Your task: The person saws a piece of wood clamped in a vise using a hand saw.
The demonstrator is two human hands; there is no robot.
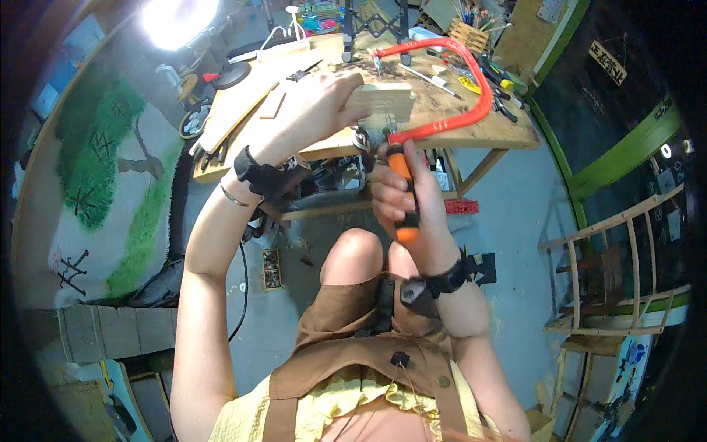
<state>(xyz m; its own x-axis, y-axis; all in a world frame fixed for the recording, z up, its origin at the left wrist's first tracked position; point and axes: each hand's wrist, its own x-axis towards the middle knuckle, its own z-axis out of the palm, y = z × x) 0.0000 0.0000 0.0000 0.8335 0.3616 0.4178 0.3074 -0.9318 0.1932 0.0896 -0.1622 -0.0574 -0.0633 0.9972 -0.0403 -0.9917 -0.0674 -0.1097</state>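
Head view: R hand (427, 202) grips red-framed saw (484, 82), L hand (328, 103) holds wood block (384, 94) at 12 o'clock; prob. sawing step, next stroke needs block steady.

"What's that saw (486, 92) like?"
"Red frame bowed out to the right, with an orange-and-black handle."
"And the wood (383, 99)?"
"A small pale piece at the frame's open side; the blade there is too blurred to follow."
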